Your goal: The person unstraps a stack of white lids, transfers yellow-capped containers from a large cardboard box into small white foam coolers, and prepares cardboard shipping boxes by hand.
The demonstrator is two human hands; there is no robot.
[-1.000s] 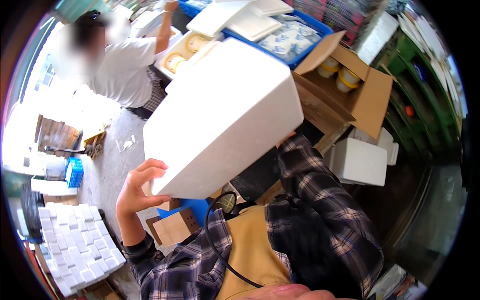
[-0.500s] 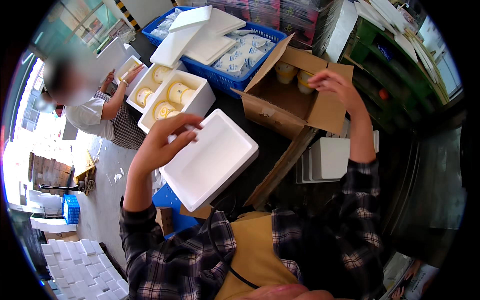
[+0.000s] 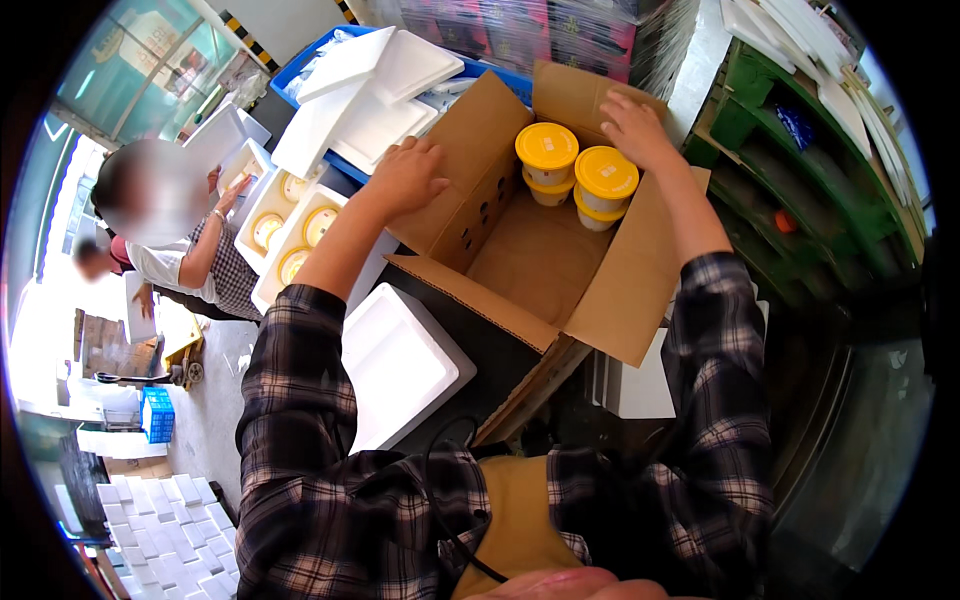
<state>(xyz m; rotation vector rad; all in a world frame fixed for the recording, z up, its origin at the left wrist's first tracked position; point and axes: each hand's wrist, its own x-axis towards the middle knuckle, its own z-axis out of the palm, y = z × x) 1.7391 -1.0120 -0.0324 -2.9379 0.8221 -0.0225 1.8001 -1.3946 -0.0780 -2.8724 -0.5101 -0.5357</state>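
My left hand (image 3: 408,175) grips the carton (image 3: 545,262) flap; my right hand (image 3: 633,128), fingers loose, reaches the tubs (image 3: 605,172). None packed in the open foam box (image 3: 400,365) yet.

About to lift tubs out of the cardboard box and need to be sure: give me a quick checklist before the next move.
1. Cardboard box flaps open: ok.
2. Left hand steadying the left flap: ok.
3. Right hand at the yellow-lidded tubs, grip closed: cannot tell.
4. Tub lids seated: ok.
5. Empty foam box open beside the carton: ok.
6. Tubs stacked underneath: cannot tell.
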